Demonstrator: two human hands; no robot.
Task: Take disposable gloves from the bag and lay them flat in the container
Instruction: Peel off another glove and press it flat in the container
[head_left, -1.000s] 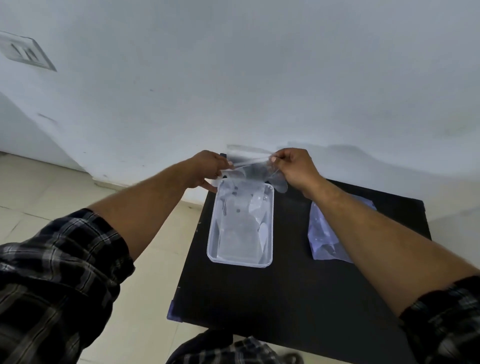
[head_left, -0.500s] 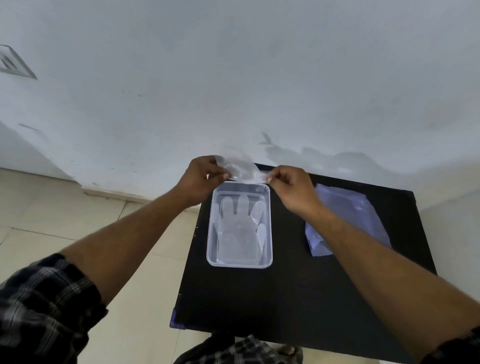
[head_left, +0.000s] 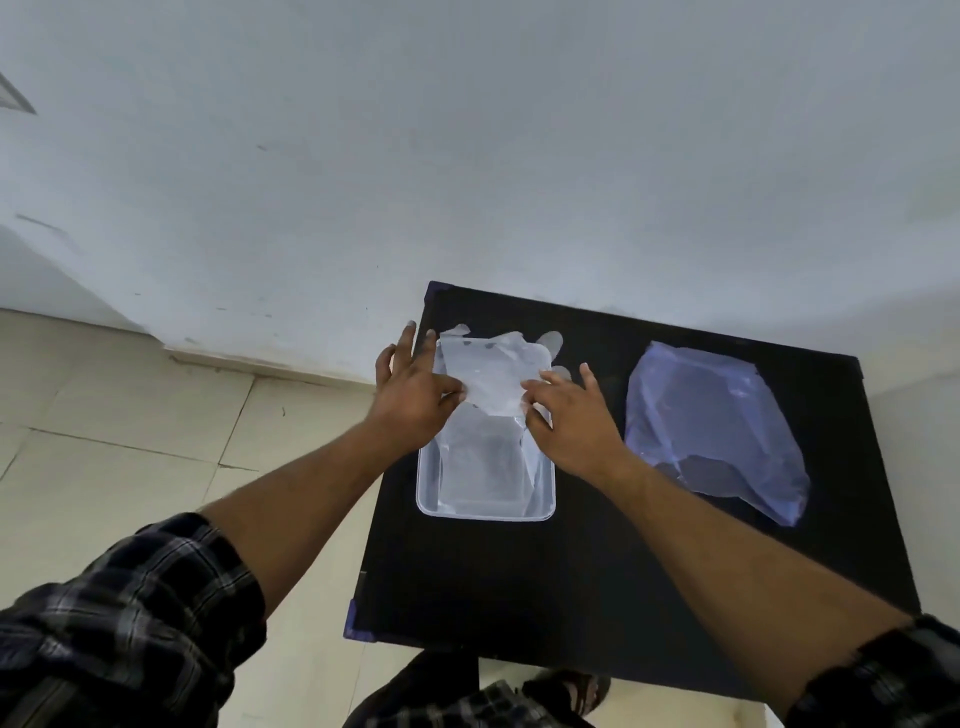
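A clear rectangular plastic container (head_left: 485, 515) stands on the left part of a black table (head_left: 597, 571). A thin translucent disposable glove (head_left: 491, 379) lies over the container's far half, its fingertips hanging past the far rim. My left hand (head_left: 413, 395) pinches the glove's left edge between thumb and finger. My right hand (head_left: 569, 415) pinches its right edge, other fingers spread. At least one more glove lies flat in the container. The bluish plastic bag (head_left: 717, 431) lies crumpled to the right, apart from both hands.
The table stands against a white wall (head_left: 467, 156). Beige tiled floor (head_left: 130, 441) lies to the left, below the table's left edge. My legs and a foot show beneath the table's near edge.
Both hands have come down from above the container's far end, bringing the glove from held in the air onto the container. The view has tilted downward.
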